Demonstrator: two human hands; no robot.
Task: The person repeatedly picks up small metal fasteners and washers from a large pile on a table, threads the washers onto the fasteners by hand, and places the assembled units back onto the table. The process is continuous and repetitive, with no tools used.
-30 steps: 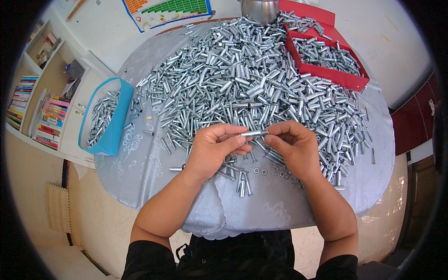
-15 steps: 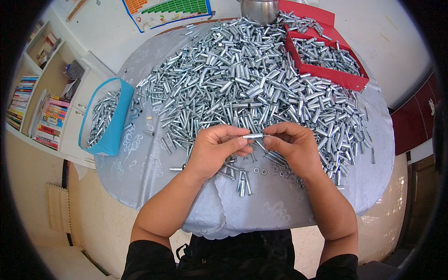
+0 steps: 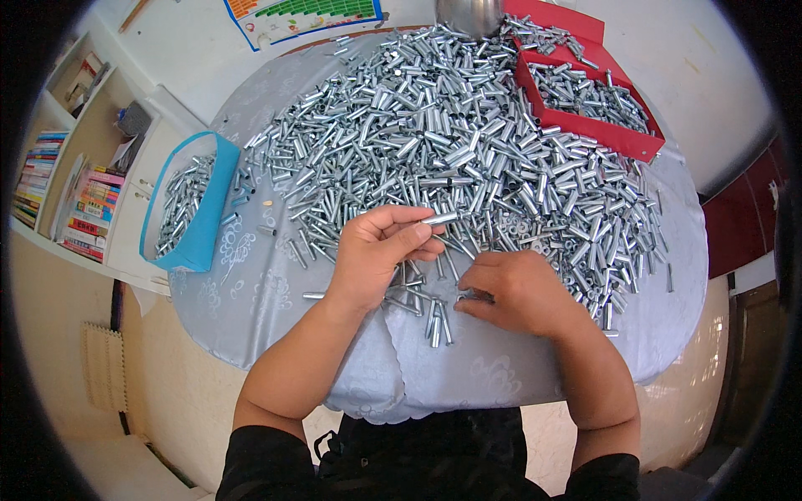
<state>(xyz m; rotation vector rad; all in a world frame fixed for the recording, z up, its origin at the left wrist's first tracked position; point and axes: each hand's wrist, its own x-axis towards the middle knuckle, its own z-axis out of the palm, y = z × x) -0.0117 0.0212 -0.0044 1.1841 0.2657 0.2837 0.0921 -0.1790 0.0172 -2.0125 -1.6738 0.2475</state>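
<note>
pinching a metal sleeve (image 3: 441,219) in my left grip (image 3: 380,250) (right grip (image 3: 520,292): can't tell), i judge much left: heap (image 3: 451,159) at twelve o'clock, blue box (image 3: 217,207) part-filled at ten.

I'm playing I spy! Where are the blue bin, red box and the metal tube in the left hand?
Blue bin (image 3: 215,213), head view: outer wall.
Red box (image 3: 601,142), head view: front wall.
Metal tube (image 3: 441,219), head view: visible middle.

A: what'd the room look like?
B: white wall (image 3: 710,92), colourful chart (image 3: 313,17) at the back, bookshelf (image 3: 98,134) stood off left
A: and the floor (image 3: 196,367)?
B: beige, kinda shiny, caught some light on the right
</note>
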